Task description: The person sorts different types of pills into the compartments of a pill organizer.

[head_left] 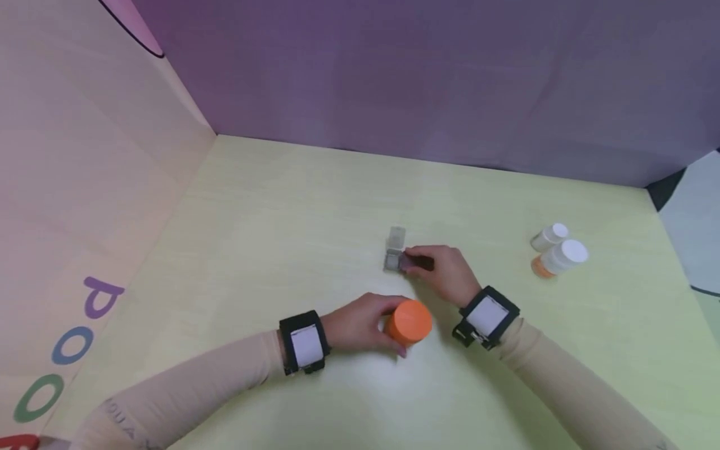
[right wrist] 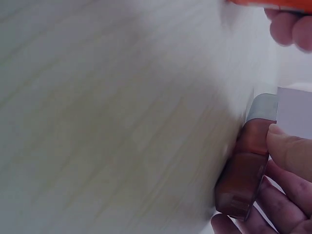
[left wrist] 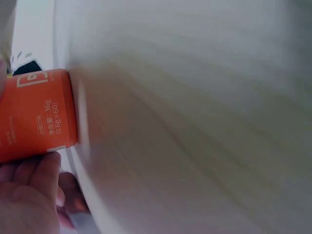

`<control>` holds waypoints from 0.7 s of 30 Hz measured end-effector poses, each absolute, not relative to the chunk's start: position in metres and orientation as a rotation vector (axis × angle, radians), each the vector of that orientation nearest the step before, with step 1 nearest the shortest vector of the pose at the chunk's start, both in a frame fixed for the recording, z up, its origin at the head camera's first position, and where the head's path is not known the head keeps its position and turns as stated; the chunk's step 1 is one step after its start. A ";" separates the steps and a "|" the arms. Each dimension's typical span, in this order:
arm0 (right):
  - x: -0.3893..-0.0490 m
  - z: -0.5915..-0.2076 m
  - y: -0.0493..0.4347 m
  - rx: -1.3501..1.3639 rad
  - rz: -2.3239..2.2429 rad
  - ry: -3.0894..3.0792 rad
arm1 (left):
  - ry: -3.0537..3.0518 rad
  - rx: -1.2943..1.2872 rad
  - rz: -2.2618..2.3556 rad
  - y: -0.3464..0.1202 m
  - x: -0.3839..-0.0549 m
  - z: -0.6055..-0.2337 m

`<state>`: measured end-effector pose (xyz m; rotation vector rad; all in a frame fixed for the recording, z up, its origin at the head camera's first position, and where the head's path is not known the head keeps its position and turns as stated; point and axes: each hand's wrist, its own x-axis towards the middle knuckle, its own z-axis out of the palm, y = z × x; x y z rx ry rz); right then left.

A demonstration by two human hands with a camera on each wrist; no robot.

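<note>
An orange bottle (head_left: 411, 322) with an orange cap is gripped by my left hand (head_left: 360, 322), thumb and fingers on opposite sides. In the left wrist view, white print shows on the orange bottle (left wrist: 36, 114), whose base is close to the table. Ahead and to the right, my right hand (head_left: 447, 272) holds a small pill organizer (head_left: 393, 260) by its dark brown end. Its clear end compartment has a raised lid (head_left: 397, 237). The right wrist view shows my thumb and fingers along the brown sections of the pill organizer (right wrist: 243, 178). Its contents cannot be made out.
On the right of the pale table (head_left: 281, 219) stand a small white bottle (head_left: 549, 237) and a larger bottle (head_left: 559, 257), white above and orange at its base. A purple panel (head_left: 394, 81) closes off the back, and a pale printed panel (head_left: 84, 156) the left.
</note>
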<state>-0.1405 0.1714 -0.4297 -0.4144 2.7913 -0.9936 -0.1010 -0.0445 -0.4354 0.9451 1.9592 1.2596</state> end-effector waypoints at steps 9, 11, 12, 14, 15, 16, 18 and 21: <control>-0.140 -0.429 0.172 -0.418 -0.989 2.799 | 2.067 1.000 1.103 -0.036 -0.096 -0.429; -0.140 -0.429 0.172 -0.404 -0.983 2.798 | 2.070 1.004 1.087 -0.036 -0.096 -0.428; -0.139 -0.429 0.172 -0.396 -0.979 2.802 | 2.073 1.010 1.080 -0.037 -0.096 -0.428; -0.138 -0.429 0.173 -0.377 -0.982 2.824 | 2.078 1.020 1.067 -0.037 -0.096 -0.427; -0.137 -0.429 0.173 -0.366 -1.003 2.842 | 2.083 1.026 1.062 -0.037 -0.096 -0.427; -0.135 -0.428 0.173 -0.357 -1.036 2.861 | 2.087 1.028 1.056 -0.037 -0.096 -0.426; -0.129 -0.424 0.174 -0.349 -1.125 2.905 | 2.100 1.032 1.043 -0.037 -0.096 -0.426; -0.115 -0.417 0.175 -0.303 -1.343 2.903 | 2.119 1.039 1.022 -0.037 -0.096 -0.425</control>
